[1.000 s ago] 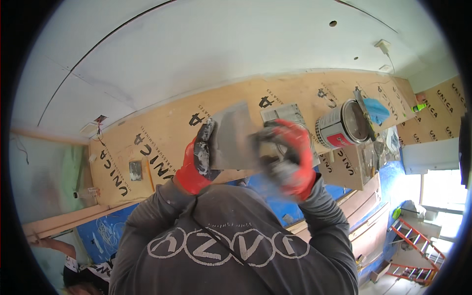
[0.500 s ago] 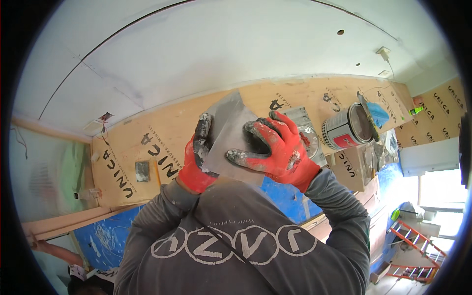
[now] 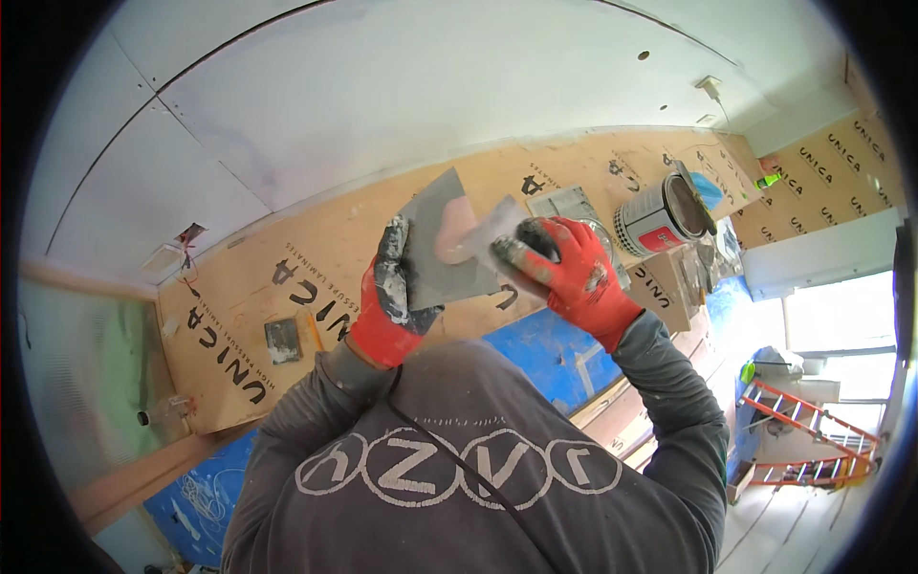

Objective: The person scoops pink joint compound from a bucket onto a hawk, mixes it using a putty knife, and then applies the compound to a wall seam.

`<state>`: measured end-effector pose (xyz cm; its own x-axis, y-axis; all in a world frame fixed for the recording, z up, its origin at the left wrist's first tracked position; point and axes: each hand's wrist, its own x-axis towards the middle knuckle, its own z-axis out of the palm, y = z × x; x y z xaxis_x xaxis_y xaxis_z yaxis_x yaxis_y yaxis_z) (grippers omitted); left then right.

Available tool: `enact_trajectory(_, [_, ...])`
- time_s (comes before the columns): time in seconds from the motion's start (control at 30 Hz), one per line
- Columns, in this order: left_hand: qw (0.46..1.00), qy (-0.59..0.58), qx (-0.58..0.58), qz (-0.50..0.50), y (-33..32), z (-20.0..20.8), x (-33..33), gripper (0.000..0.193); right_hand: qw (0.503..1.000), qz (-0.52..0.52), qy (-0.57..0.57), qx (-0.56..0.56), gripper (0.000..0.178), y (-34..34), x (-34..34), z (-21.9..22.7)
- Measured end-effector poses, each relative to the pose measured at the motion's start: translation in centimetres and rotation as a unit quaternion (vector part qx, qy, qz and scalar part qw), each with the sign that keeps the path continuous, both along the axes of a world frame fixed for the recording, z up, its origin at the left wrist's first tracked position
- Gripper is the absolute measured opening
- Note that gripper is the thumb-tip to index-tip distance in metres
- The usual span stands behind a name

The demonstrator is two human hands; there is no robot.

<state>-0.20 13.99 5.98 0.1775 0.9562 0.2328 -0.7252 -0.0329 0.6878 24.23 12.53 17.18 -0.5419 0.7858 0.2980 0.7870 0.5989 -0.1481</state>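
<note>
My left hand [image 3: 390, 297], in a red glove with black, paste-smeared fingers, grips a flat grey spreader plate [image 3: 428, 273] by its left side. A smooth pinkish patch of filler paste [image 3: 457, 230] lies on the plate's upper face. In my right hand [image 3: 585, 282], gloved the same way, is a second thin grey spreader blade [image 3: 495, 222], pinched between thumb and fingers. This blade is tilted, and its left edge is at the right side of the paste; whether it touches cannot be made out. Both hands are closed, raised in front of my chest.
A printed brown board [image 3: 229, 316] covers the counter below. On it are a small dark square plate [image 3: 282, 342], a tilted open paint can [image 3: 655, 222] and a grey tray [image 3: 564, 203]. Blue sheeting [image 3: 550, 349] lies below; an orange ladder [image 3: 813, 430] stands far right. A white wall rises ahead.
My right hand and its blade have moved right, off the left plate that they overlapped, so the pinkish paste now shows. The whole view has shifted slightly.
</note>
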Motion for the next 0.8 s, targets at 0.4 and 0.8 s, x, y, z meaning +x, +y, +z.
enact_trajectory(0.4, [0.621, 0.617, 0.305, 0.376, 4.3, 0.5, 0.4, 0.072, 0.995, -0.043, -0.073, 0.048, 0.052, 0.0, -0.6, 1.2])
enact_trajectory(0.8, [0.552, 0.681, 0.220, 0.427, 6.2, 5.2, -8.1, 0.099, 0.572, -0.109, 0.774, -0.249, 0.041, 13.1, 2.6, -26.1])
